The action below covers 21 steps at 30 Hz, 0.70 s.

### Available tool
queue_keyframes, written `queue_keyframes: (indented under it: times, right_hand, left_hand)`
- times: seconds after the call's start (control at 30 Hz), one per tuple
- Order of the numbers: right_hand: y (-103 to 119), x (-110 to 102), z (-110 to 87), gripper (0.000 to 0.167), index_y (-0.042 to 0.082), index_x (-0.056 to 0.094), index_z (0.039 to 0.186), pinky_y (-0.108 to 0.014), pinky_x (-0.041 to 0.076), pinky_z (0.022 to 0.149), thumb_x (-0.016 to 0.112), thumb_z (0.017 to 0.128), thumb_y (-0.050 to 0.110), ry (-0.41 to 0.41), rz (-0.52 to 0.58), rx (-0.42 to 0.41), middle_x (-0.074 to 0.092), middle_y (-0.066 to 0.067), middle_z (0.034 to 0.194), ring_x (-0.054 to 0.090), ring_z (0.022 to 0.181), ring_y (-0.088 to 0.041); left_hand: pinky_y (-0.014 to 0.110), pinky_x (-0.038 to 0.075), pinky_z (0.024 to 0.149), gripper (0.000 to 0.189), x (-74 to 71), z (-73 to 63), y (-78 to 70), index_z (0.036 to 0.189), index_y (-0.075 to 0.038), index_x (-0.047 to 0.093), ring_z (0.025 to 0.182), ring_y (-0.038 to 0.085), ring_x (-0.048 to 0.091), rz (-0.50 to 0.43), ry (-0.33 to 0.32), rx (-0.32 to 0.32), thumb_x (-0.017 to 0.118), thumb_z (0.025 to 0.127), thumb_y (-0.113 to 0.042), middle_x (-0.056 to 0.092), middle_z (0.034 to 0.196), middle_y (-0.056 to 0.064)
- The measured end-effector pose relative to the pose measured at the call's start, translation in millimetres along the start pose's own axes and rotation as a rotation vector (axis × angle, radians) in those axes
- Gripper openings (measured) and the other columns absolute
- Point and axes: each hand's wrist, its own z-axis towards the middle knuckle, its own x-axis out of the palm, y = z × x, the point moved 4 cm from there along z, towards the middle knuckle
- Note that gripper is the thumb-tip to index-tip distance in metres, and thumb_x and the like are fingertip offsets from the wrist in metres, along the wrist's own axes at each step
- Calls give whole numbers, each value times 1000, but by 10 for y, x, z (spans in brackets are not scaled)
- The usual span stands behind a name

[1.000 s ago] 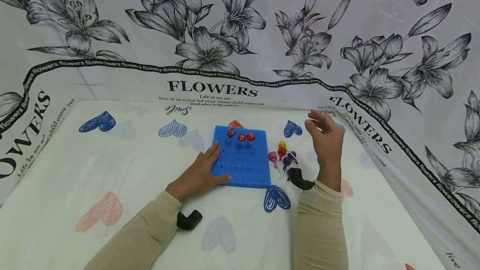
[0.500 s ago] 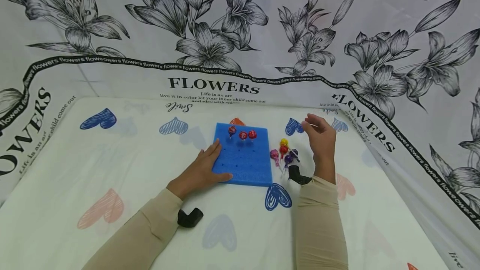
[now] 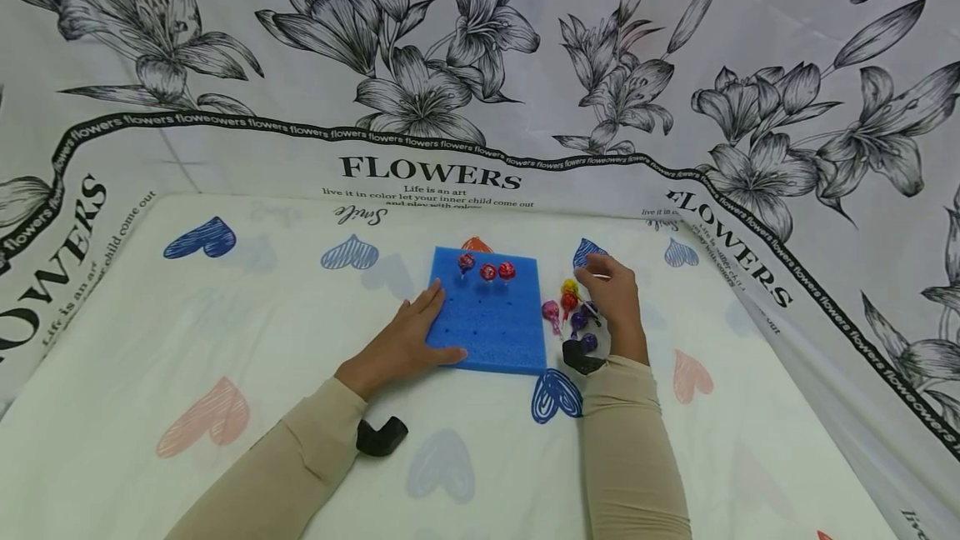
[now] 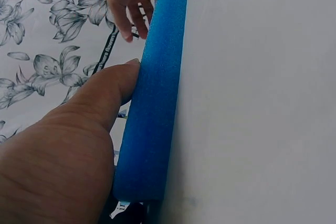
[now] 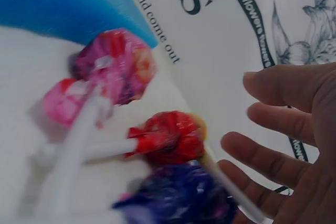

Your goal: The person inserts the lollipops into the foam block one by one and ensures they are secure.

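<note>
My left hand (image 3: 397,350) lies against the left side of a blue foam block (image 3: 491,340), its thumb (image 4: 107,85) touching the foam in the left wrist view. Stuck upright near the block's far edge are three red-wrapped lollipops (image 3: 488,272). Beside the block's right edge lies a loose pile: a pink lollipop (image 3: 551,312), a red one (image 3: 569,302), a yellow one (image 3: 569,285) and purple ones (image 3: 589,342). Just right of the pile hovers my right hand (image 3: 618,302). In the right wrist view its fingers are spread, apart from the red lollipop (image 5: 170,137) and purple lollipop (image 5: 181,195).
Small holes dot the foam's top. A white cloth with printed hearts (image 3: 202,419) covers the table, and a flower-printed cloth (image 3: 420,98) hangs behind it. A black wrist mount (image 3: 381,437) sits by the left sleeve; another (image 3: 582,357) partly overlaps the pile.
My right hand has moved left and lower, closer to the loose lollipops. The left hand stays on the foam block, and the three upright lollipops are unchanged.
</note>
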Motion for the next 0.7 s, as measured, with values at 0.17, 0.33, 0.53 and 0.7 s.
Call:
queue_keyframes:
  times: [0.17,0.33,0.53,0.7]
  right_hand:
    - [-83,88,5,47,10,57,135,-51,45,93,66,92,30,71,-84,37,58,-16,125,53,115,-33]
    - [-121,125,7,46,10,58,134,-52,47,92,64,93,30,77,-128,52,59,-17,124,56,110,-35]
    - [-124,160,5,41,6,61,128,-49,48,90,63,94,28,77,-220,61,61,-19,122,59,105,-34]
    - [-120,152,10,37,3,66,122,-46,49,90,62,94,28,43,-219,93,62,-17,120,58,104,-32]
  left_hand:
    - [46,8,114,106,-3,-4,-2,155,-7,15,145,31,3,1,1,-4,68,81,-61,0,161,0]
    - [46,9,114,105,-7,-4,-14,155,-7,15,145,32,3,1,1,-11,68,81,-60,0,161,1]
    - [48,10,114,105,-8,-8,-21,155,-8,15,144,35,3,-2,-4,-17,69,81,-59,0,161,0]
    - [50,12,113,105,-7,-13,-22,155,-9,15,144,38,2,-6,-3,-27,69,80,-59,0,161,0]
